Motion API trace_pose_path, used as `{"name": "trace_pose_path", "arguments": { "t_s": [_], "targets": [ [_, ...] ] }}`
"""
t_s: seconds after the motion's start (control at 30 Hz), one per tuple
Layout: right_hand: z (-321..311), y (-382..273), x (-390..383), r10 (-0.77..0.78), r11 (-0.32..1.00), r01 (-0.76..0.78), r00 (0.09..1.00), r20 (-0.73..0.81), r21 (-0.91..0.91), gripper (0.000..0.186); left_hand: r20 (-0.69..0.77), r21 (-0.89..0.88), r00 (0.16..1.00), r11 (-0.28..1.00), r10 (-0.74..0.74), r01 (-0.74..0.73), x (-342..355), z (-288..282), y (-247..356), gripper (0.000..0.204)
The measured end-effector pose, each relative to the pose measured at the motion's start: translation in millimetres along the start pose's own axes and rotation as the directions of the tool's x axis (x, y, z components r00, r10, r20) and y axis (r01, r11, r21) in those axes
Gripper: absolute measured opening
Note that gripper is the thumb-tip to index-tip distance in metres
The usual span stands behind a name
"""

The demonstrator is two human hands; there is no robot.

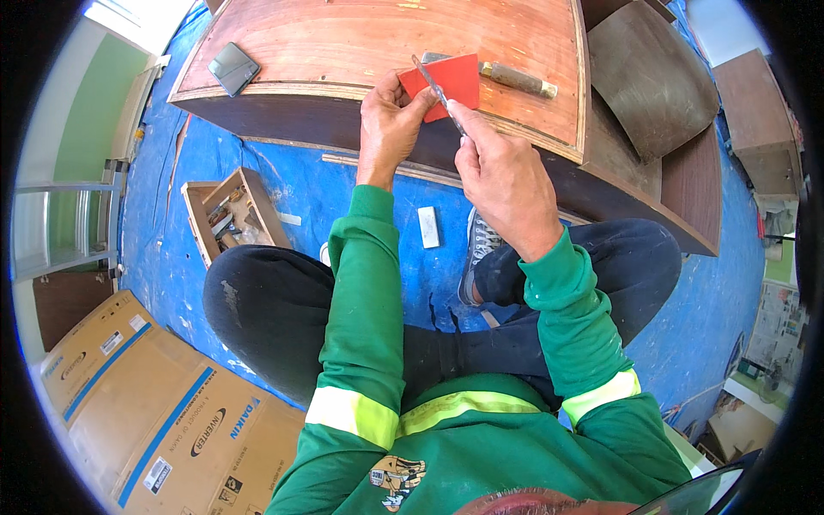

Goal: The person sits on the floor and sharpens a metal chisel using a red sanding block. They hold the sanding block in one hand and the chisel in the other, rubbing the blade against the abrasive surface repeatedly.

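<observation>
Between the fingers and thumb of my left hand [388, 124] is a thin, stiff red sheet [461, 75], held just above the near edge of a wooden panel. My right hand [511, 172] grips a slim metal blade [427, 74], which slants across the red sheet's face with its tip pointing up and left. Its handle end is mostly hidden in my fingers. My left thumb is close to the blade. Just behind the sheet, a chisel-like tool with a worn handle [519, 80] lies on the wooden panel [343, 43].
A dark phone [233, 69] rests on the panel's left part. On the blue floor sheet [300, 189] are an open wooden box of tools [245, 184] and a small whitish block [428, 227]. Flattened cardboard [172, 412] lies lower left; a curved brown sheet [657, 77] leans at right.
</observation>
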State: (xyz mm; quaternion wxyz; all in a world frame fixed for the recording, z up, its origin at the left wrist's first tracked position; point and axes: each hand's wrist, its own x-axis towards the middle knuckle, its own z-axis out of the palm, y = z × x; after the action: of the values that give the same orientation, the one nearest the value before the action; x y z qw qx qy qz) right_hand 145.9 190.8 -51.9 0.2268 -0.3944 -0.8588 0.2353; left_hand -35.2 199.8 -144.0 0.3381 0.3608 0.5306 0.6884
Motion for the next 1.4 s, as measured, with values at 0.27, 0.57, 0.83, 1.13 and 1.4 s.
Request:
{"name": "trace_pose_path", "arguments": {
  "t_s": [0.27,0.57,0.83,1.13,1.4],
  "targets": [
    [-0.7,1.9,-1.2,0.01,1.0,-0.01,1.0,0.018,-0.021,0.045,0.004,-0.024,1.0,1.0,0.018,-0.018,0.7,0.2,-2.9,0.029],
    [3.6,1.5,0.2,-0.045,0.996,0.043,0.999,-0.016,-0.074,0.044,-0.012,0.02,1.0,1.0,0.016,-0.016,-0.2,-0.2,-2.9,0.03],
    [21.4,6.2,39.3,-0.15,0.98,0.141,0.988,-0.047,-0.143,0.044,-0.024,-0.029,0.999,0.998,0.047,-0.048,-0.6,1.3,-0.9,0.022],
    [-1.0,-5.0,23.2,-0.088,0.994,0.084,0.994,-0.06,-0.069,0.041,-0.016,-0.017,0.999,0.999,0.036,-0.036,-0.9,-0.2,-4.5,0.026],
    [3.5,1.7,6.4,-0.033,0.999,0.033,0.998,-0.058,-0.007,0.04,-0.014,-0.023,1.0,0.999,0.025,-0.025,-0.5,1.9,-2.0,0.026]
  ]
}}
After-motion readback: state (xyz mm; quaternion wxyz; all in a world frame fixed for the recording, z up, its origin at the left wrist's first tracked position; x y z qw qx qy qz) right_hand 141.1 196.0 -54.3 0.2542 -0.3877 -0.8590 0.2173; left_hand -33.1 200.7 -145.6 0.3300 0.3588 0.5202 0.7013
